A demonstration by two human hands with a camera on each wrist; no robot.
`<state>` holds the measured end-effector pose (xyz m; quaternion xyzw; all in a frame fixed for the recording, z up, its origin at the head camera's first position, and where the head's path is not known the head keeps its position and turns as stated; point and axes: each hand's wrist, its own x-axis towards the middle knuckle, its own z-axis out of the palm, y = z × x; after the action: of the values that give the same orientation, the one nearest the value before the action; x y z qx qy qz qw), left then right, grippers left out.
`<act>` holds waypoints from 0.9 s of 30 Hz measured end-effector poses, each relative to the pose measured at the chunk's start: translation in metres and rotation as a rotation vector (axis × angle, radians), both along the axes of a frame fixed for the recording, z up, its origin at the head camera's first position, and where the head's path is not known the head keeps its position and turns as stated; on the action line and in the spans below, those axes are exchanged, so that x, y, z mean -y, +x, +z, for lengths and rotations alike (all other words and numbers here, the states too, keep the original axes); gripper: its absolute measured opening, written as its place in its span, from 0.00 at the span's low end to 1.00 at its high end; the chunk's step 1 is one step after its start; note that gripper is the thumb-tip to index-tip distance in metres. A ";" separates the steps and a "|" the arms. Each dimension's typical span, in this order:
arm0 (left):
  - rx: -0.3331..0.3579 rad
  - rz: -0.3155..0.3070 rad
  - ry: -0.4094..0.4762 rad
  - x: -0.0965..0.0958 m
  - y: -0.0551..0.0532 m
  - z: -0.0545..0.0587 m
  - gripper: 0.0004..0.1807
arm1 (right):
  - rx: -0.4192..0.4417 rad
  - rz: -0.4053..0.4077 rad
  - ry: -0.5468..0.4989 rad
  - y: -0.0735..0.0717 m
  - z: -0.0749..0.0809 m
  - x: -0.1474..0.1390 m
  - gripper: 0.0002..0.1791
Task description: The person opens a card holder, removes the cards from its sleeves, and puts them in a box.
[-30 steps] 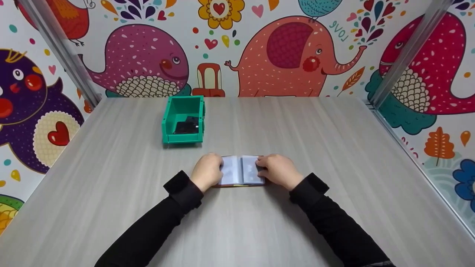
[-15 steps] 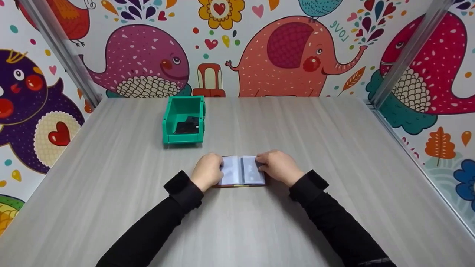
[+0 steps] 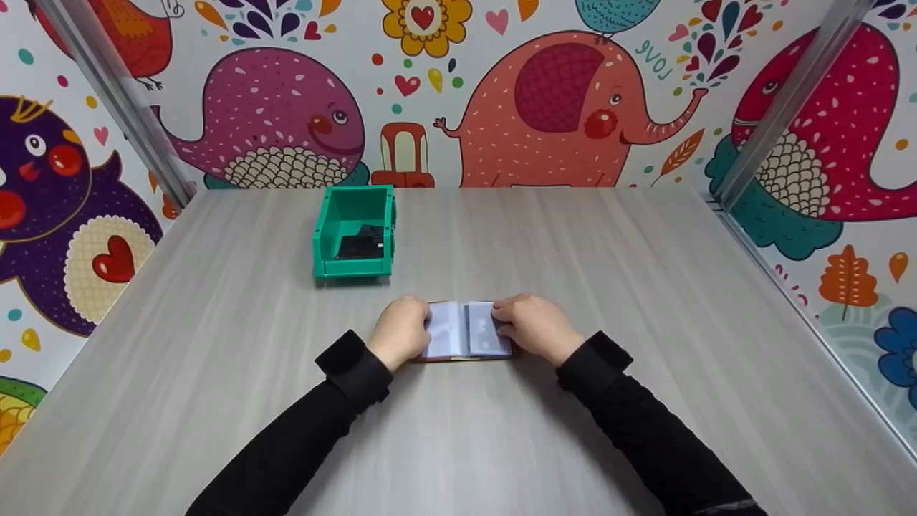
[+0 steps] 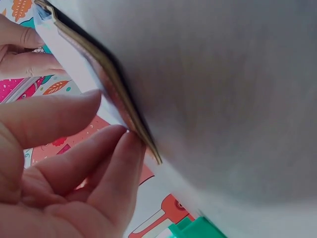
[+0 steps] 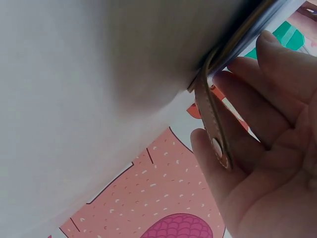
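A small card holder with clear plastic sleeves lies spread apart on the table, in the middle of the head view. My left hand holds its left edge; in the left wrist view the thumb is over the pages and fingertips meet the brown cover. At the other side, my right hand grips the right edge, thumb on the sleeve. A brown strap with a metal snap hangs from the cover and rests along the right fingers. The greyish right page is partly covered by that hand.
Beyond the card holder, to the left, stands a green bin with black flat items inside. Cartoon-printed walls enclose the back and sides of the pale wooden table.
My right hand has lifted slightly at the page edge and come back down a little, its fingers shifting along the sleeve. The left hand, card holder and bin stay in place.
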<state>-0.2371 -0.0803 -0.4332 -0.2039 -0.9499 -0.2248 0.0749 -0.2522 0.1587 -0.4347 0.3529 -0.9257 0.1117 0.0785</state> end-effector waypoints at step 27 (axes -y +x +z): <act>-0.013 -0.003 -0.007 0.000 -0.001 -0.001 0.13 | -0.061 0.121 -0.034 0.006 -0.001 0.012 0.08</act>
<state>-0.2378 -0.0808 -0.4346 -0.2069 -0.9499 -0.2200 0.0801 -0.2459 0.1464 -0.4355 0.4100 -0.8978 0.1212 0.1057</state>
